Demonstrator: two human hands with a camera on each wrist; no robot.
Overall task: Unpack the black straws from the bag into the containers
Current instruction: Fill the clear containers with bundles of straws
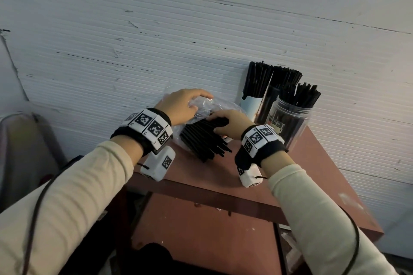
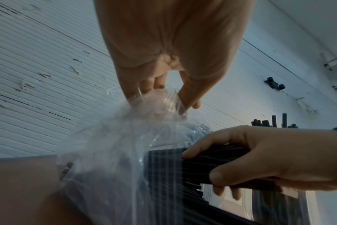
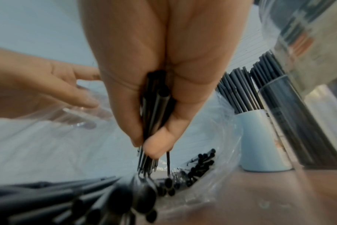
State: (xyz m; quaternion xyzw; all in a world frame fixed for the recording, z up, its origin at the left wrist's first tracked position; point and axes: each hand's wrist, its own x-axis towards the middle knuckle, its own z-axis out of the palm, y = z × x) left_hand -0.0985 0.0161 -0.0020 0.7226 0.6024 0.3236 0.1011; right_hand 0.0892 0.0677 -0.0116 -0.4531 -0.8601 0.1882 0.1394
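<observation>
A clear plastic bag [image 1: 202,105] full of black straws [image 1: 202,140] lies on the reddish-brown table [image 1: 312,163]. My left hand [image 1: 185,105] pinches the bag's top between thumb and fingers [image 2: 133,89]. My right hand [image 1: 230,125] grips a bunch of black straws [image 3: 156,106] inside the bag's mouth; the left wrist view shows this hand [image 2: 260,159] curled round the bunch. Loose straws [image 3: 198,166] lie in the bag below. Three containers stand against the wall, all holding straws: a pale blue cup [image 1: 250,105], a dark tube [image 1: 267,105] and a clear jar [image 1: 290,120].
A white ribbed wall [image 1: 201,29] rises directly behind the table. The table's front edge [image 1: 223,194] runs below my wrists, with a lower reddish panel [image 1: 201,230] under it. A grey object [image 1: 20,140] stands at the far left. Cables trail from both wrist cameras.
</observation>
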